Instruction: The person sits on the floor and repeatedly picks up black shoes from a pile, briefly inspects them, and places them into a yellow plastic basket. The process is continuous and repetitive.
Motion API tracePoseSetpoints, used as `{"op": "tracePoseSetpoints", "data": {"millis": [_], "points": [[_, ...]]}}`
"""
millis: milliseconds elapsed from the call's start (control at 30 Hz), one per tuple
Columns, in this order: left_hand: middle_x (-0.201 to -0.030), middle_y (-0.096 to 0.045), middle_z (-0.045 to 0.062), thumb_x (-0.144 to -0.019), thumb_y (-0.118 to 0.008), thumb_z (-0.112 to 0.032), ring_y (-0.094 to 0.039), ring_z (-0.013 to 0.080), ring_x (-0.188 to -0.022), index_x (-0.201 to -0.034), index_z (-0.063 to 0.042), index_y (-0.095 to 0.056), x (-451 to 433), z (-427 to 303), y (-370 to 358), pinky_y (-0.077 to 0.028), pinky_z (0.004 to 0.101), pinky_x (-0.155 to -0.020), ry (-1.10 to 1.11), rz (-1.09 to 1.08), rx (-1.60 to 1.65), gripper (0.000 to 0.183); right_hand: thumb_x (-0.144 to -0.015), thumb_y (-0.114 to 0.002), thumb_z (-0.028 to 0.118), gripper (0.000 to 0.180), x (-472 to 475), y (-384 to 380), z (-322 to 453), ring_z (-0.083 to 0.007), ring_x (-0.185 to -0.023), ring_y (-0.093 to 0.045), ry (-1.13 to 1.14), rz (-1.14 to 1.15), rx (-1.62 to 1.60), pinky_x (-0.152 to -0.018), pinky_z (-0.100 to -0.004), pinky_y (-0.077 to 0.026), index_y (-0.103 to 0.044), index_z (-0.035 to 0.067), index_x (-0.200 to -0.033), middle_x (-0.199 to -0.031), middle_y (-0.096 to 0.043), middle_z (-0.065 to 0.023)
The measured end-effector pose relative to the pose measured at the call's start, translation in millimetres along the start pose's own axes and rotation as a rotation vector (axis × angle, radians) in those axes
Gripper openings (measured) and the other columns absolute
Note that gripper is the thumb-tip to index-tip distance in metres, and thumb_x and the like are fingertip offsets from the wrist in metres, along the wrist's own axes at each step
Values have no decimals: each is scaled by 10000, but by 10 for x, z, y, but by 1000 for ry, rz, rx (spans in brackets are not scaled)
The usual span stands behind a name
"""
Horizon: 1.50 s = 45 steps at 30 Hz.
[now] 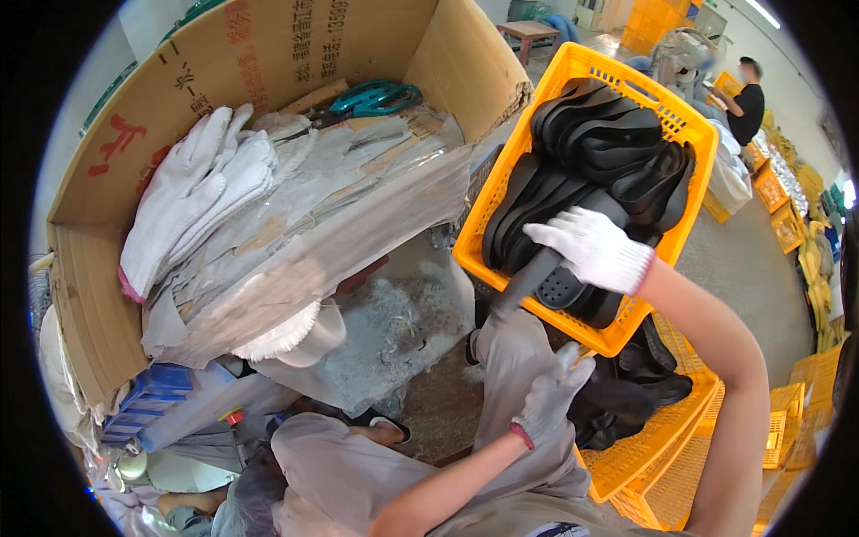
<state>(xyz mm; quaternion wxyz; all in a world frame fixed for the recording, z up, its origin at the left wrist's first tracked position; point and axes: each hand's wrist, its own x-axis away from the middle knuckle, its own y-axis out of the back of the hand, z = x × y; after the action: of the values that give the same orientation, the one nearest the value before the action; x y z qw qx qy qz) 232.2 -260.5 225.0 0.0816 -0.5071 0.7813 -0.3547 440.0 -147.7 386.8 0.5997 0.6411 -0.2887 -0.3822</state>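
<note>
My right hand (590, 252), in a white knit glove, is over a yellow plastic crate (701, 168) packed with black shoe soles (584, 127). Its fingers grip a dark shoe sole (530, 282), blurred, that slants out toward my knees. Part of that sole is hidden under the glove. My left hand (547, 399), in a greyed glove, hovers above my thigh with fingers apart and nothing visible in it. Beside it, a lower yellow crate (604, 470) holds more black soles (617, 396), lying loosely.
At the left, a cut-open cardboard box (376, 40) bearing writing holds white gloves (194, 188) and teal-handled scissors (376, 99). A fuzzy white wheel (282, 332) protrudes beneath it. Stacked yellow crates (782, 416) stand at right. A person (745, 107) stands farther back.
</note>
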Motion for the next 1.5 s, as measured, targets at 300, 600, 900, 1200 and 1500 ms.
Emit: {"op": "tracePoseSetpoints", "data": {"millis": [300, 600, 900, 1200, 1500], "points": [[-1410, -686, 80, -1116, -636, -389, -656, 279, -1291, -1480, -82, -591, -406, -680, 1096, -500, 469, -1180, -171, -171, 597, 479, -936, -765, 335, 934, 223, -237, 1544, -487, -1268, -649, -603, 228, -500, -1072, -493, -533, -294, -13, -1663, -1415, -637, -319], [-1424, -689, 120, -1104, -652, -332, -670, 311, -1272, -1517, -89, -582, -1204, -1255, 2903, -549, 476, -1102, -273, -484, 108, 484, -811, -722, 333, 941, -1315, -1023, 2094, -523, -1105, -716, -907, -293, -886, -1002, -529, -573, -398, 17, -1636, -1144, -732, -363], [-1133, -719, 38, -1034, -781, -293, -669, 191, -988, -1478, -48, -592, -536, -1230, 1932, -574, 372, -839, -167, -438, 160, 542, -894, -671, 321, 758, -1319, -1035, 1918, -517, -1193, -682, -721, -18, -880, -1060, -535, -540, -458, -11, -1541, -1256, -712, -342], [-1476, -681, 123, -1132, -537, -475, -659, 336, -1312, -1489, -63, -607, -1288, -1082, 3167, -515, 483, -1142, -297, -502, 229, 549, -938, -668, 213, 765, -1104, -1285, 2435, -528, -888, -721, -691, -515, -839, -811, -591, -574, -410, 59, -1642, -931, -710, -359], [-1315, -736, 124, -1059, -723, -441, -725, 267, -1101, -1384, 40, -663, -137, -1412, 1718, -559, 395, -975, 73, -566, -489, 584, -947, -645, 315, 631, -1422, -1554, 1863, -533, -1092, -685, -714, -373, -931, -935, -541, -562, -554, -19, -1474, -1135, -704, -377]]}}
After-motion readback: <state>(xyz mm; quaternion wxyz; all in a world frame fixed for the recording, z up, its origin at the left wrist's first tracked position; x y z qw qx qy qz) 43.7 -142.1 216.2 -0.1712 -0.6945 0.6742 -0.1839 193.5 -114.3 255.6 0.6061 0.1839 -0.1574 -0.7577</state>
